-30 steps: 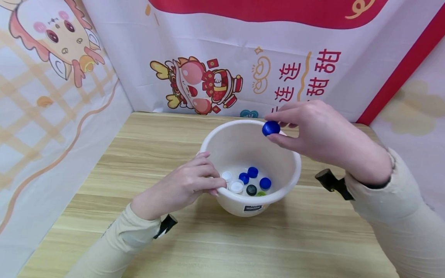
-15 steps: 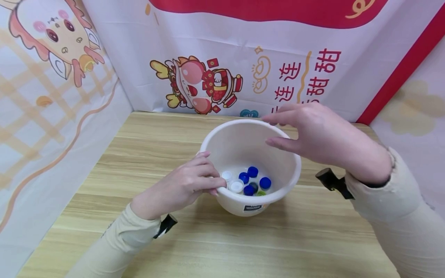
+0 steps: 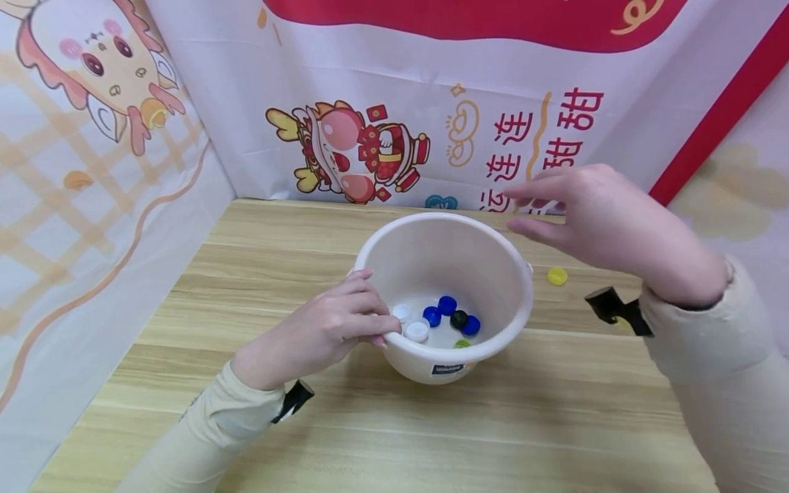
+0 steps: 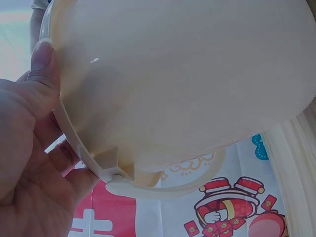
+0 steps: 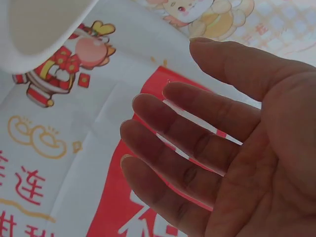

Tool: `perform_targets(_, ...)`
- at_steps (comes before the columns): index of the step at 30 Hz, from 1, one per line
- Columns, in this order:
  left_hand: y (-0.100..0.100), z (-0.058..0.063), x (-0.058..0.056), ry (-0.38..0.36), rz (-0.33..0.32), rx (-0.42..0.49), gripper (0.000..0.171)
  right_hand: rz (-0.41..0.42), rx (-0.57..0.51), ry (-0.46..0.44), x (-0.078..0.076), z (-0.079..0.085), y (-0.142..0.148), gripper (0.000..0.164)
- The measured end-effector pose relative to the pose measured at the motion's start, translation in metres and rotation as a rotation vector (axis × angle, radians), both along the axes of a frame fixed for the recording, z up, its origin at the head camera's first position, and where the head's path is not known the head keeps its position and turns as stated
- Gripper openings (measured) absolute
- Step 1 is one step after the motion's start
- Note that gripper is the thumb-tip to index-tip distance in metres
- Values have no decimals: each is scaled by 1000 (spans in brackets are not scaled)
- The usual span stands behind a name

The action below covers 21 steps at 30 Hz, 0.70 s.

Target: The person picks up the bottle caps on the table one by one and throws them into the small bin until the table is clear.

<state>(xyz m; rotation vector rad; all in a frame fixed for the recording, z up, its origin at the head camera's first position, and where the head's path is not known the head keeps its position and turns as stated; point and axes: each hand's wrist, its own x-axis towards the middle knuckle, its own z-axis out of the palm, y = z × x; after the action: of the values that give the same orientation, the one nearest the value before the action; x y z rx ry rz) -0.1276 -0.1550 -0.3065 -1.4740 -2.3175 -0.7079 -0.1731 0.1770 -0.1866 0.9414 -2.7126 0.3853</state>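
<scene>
My left hand (image 3: 333, 315) grips the near left rim of a white plastic bucket (image 3: 431, 236). In the left wrist view the thumb lies on the bucket's outer wall (image 4: 187, 84), with the other fingers on the far side of the rim. Inside, on the bottom, lie blue bottle caps (image 3: 447, 305), white caps (image 3: 417, 332), a dark cap (image 3: 459, 319) and a green cap (image 3: 462, 344). My right hand (image 3: 592, 212) hovers beyond the bucket's right rim, holding nothing. Its fingers are spread and slightly bent in the right wrist view. Below it a yellow cap (image 3: 557, 276) lies on the table.
The bucket stands on a wood-grain table (image 3: 296, 438). A printed cloth (image 3: 382, 61) hangs along the table's back edge, and another patterned cloth (image 3: 92, 260) borders the left side. The bucket's handle (image 4: 158, 190) hangs at its side.
My right hand released a blue cap into the bucket, then moved right and slightly up. The dark cap shifted among the blue ones. The yellow cap came into view. My left hand stayed put.
</scene>
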Motion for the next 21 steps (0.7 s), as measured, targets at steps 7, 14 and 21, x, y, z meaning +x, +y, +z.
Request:
perform_targets(7,0,-1,0,4,2,0,29,-128,-29,-144,-25,-12,28,41)
perform_targets(14,0,-1,0,1,1,-2,30,-270,-46,-357,-61,-39,55,48)
perform_targets(21,0,-1,-1,19,-13,7,29,-303,-42,-478,-101,-98,96,43)
